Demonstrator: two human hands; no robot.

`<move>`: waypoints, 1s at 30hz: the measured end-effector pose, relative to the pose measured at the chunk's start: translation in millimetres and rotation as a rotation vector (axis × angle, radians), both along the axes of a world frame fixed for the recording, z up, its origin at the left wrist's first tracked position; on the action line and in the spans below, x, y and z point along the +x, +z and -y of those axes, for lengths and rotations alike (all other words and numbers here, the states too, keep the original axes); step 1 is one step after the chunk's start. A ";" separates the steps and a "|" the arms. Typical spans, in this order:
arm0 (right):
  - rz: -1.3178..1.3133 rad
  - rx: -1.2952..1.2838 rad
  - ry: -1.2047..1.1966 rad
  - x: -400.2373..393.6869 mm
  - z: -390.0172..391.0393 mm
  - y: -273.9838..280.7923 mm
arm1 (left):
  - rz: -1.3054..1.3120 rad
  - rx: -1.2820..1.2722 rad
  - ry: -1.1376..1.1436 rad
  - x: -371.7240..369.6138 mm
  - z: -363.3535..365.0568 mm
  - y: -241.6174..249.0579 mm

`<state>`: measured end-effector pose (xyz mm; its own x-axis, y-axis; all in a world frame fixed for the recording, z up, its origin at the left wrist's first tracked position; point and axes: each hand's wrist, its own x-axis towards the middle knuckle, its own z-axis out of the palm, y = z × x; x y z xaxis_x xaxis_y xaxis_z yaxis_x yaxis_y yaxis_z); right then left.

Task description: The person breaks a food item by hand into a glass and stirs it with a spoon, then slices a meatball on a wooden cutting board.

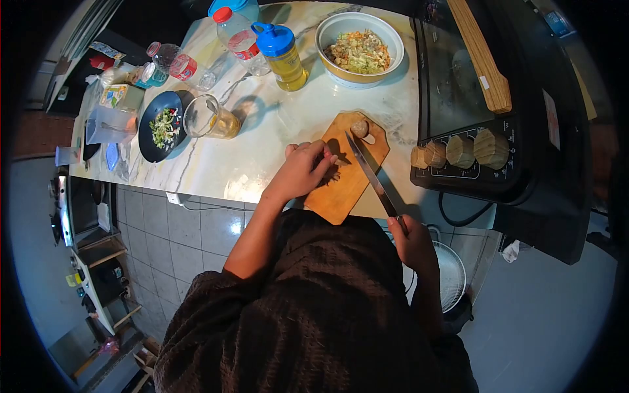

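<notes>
A wooden cutting board [337, 196] lies at an angle near the counter's front edge. My right hand [407, 239] is wrapped round the handle of a knife [373, 178], whose blade slants across the board with its tip toward the far end. By that tip sits a small round brown ball [360, 128] that looks like a meatball, close to the board's hole. My left hand [304, 169] rests over the board's left edge with fingers curled together. Small brown bits show beside its fingertips; what they pinch is mostly hidden.
A large bowl [325, 55] of shredded vegetables stands at the back. Left of it are an oil bottle [288, 71], plastic bottles [237, 40], a glass pitcher [213, 120] and a dark plate [152, 148] with chopped greens. An oven [524, 157] with wooden knobs borders the right.
</notes>
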<state>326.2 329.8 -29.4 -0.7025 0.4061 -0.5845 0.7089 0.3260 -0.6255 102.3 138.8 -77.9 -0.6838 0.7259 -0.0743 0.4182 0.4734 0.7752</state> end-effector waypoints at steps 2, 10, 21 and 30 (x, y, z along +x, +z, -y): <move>-0.003 -0.007 -0.002 0.7 -0.7 -2.2 | -0.005 0.007 0.025 0.4 -1.9 -1.5; -0.092 0.014 -0.012 -5.8 4.2 -4.6 | -0.532 -0.064 0.305 9.8 -28.3 -20.1; -0.068 0.195 0.061 -12.8 21.6 -2.0 | -0.430 -0.031 0.241 5.7 -17.8 -15.4; -0.076 0.199 0.025 -18.4 30.0 2.3 | -0.346 -0.041 0.238 5.5 -19.8 -18.6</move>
<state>307.8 299.8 -27.1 -0.7528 0.4899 -0.4396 0.6523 0.4656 -0.5981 107.8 158.7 -96.4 -0.8219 0.5457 0.1631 0.5255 0.6161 0.5867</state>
